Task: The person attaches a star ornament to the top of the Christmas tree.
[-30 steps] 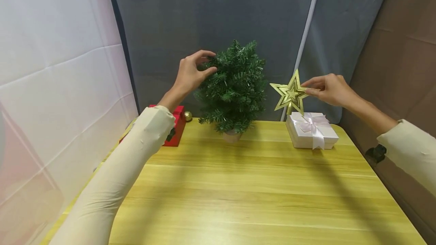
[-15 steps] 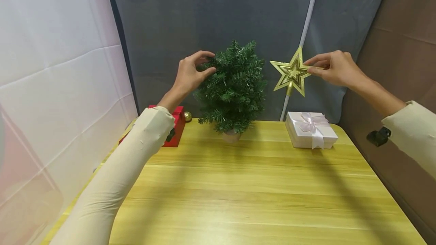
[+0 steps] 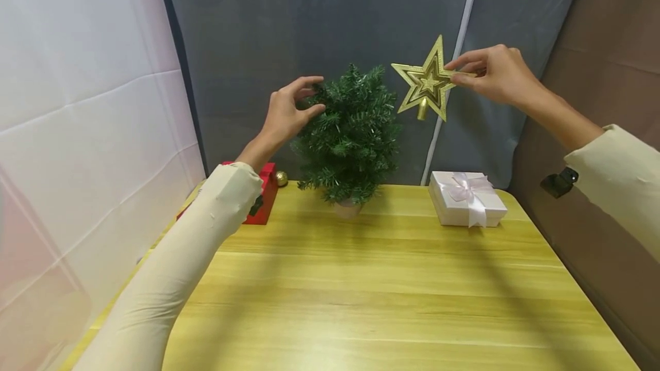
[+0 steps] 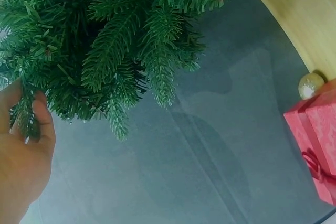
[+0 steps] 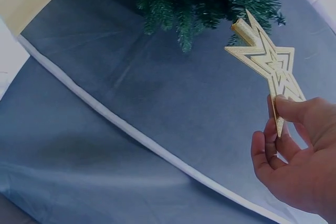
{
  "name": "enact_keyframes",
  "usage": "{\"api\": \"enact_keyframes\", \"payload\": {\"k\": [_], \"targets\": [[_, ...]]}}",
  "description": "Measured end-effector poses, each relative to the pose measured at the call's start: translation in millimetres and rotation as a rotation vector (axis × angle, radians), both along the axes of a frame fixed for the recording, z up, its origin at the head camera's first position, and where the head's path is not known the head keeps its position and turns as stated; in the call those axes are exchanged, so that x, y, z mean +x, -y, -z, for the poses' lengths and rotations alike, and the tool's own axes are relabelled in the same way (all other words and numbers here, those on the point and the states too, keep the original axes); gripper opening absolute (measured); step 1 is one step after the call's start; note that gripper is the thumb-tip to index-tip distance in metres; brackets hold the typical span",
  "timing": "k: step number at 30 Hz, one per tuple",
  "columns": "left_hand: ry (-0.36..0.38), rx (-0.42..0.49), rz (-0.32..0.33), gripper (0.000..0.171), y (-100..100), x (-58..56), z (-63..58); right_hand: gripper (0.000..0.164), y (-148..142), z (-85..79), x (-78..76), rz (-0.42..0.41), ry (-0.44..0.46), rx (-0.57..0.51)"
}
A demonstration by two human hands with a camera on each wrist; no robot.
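A small green artificial Christmas tree stands upright in a pale pot near the table's back edge. At its upper left side my left hand has thumb and fingers curled round a branch tip, as the left wrist view shows. My right hand pinches one point of a gold star tree topper between thumb and fingers. The star hangs in the air right of the treetop, tilted slightly, its short tube pointing down. In the right wrist view the star's tube overlaps the branches.
A white gift box with a pale pink ribbon sits at the table's back right. At the back left are a red gift box, partly hidden by my left sleeve in the head view, and a gold ball. A grey curtain hangs behind.
My right hand has lifted the star from just above the white gift box to treetop height, lately shifting left toward the tree. The left hand has stayed at the branches.
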State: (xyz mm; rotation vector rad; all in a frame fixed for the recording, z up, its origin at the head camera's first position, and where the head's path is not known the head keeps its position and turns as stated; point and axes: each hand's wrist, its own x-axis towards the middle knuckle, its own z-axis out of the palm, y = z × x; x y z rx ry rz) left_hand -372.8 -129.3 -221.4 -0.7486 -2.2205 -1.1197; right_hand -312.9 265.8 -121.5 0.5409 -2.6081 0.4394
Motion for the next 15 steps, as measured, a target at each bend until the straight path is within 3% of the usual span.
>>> {"api": "enact_keyframes", "payload": {"k": [6, 15], "targets": [[-0.008, 0.006, 0.009, 0.064, -1.2, -1.1, 1.2, 0.034, 10.2, -10.4, -4.1, 0.007, 0.000, -0.036], [-0.011, 0.007, -0.011, 0.055, -2.2, -1.6, -0.6, 0.035, 33.0, -27.4, -9.9, -0.043, -0.061, -0.046]]}}
